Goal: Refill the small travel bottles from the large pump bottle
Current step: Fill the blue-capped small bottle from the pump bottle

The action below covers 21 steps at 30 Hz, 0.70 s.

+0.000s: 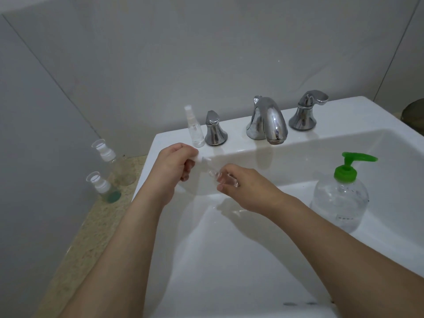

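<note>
Over the left part of the white sink point(252, 260), my right hand point(243, 187) grips a small clear travel bottle point(226, 179), tilted on its side. My left hand point(174, 166) pinches that bottle's white spray top point(203, 159) at the neck. The large clear pump bottle point(339, 198) with a green pump stands inside the basin at the right, apart from both hands. A slim clear spray bottle point(195, 128) stands on the sink ledge by the left tap handle. Two more small spray bottles point(112, 166) point(104, 188) stand on the speckled counter at the left.
A chrome faucet spout point(268, 121) and two chrome handles point(214, 129) point(306, 111) line the sink's back ledge. Grey tiled walls rise behind and to the left. A speckled counter point(91, 228) runs along the sink's left side.
</note>
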Available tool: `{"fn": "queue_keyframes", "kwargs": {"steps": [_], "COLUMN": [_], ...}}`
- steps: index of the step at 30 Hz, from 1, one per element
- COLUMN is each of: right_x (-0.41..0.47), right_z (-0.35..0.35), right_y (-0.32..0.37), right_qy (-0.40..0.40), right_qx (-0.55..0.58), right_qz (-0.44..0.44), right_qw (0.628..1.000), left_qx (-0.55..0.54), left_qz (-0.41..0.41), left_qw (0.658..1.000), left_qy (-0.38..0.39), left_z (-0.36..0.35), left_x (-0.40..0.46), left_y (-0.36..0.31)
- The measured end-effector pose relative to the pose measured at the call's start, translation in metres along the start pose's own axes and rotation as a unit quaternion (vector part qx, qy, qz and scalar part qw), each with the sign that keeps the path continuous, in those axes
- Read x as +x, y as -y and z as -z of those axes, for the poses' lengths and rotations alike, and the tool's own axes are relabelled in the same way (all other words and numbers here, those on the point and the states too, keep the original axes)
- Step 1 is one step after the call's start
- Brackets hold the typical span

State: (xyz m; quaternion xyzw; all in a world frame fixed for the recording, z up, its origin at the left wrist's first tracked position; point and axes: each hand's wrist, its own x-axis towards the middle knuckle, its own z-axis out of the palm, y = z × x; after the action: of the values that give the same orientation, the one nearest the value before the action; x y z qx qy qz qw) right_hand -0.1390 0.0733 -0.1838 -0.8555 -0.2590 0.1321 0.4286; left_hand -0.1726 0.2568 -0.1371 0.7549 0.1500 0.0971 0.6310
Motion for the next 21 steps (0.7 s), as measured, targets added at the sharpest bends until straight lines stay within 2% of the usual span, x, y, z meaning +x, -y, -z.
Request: {"fn": "queue_keyframes", "kwargs": {"steps": [9,16,21], "right_x": [0.0031,0.0024,0.0028], "right_z": [-0.0046,-0.0074,-0.0063], "right_y": [-0.002,0.0008,0.0034], "right_qy": [-0.005,-0.002,-0.007], "right_qx": [0.014,0.016,-0.001], "right_qz": [-0.012,0.0,0.004], "right_qw": [1.0,1.0,1.0], "left_qx": [0.127,0.152,0.178], "left_qz": [-0.003,0.018,0.027], "left_qw": [0.992,0.987,0.981], "left_qy": [-0.004,0.057,0.065], "left_z": [0.0016,0.0006,-0.0008], "left_x": [-0.0054,-0.0064,-0.0064], "left_y": [-0.0042,-0.001,0.0006]}}
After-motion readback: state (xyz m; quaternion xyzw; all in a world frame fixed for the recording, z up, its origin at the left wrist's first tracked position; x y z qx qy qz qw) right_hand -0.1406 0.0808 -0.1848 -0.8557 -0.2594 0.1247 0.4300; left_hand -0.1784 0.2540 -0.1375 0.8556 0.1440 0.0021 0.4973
